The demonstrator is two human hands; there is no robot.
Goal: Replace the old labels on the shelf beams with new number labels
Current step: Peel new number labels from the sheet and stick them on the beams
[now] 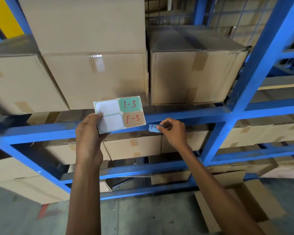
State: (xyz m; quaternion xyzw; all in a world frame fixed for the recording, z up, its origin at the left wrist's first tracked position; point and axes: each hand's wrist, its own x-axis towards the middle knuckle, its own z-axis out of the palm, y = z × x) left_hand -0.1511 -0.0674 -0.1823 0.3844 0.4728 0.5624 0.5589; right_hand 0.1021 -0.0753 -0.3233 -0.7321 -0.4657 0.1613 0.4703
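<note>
Cartons — above and below beam

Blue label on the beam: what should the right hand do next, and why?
Probably press the blue label flat onto the beam and smooth it. The right hand pinches its right end, and the sheet in the left hand shows two empty slots, one blue-edged, so it looks freshly peeled.

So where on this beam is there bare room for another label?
Bare beam left of the left hand, and between the right hand and the upright. Crowded mid-beam: label sheet and blue label.
</note>
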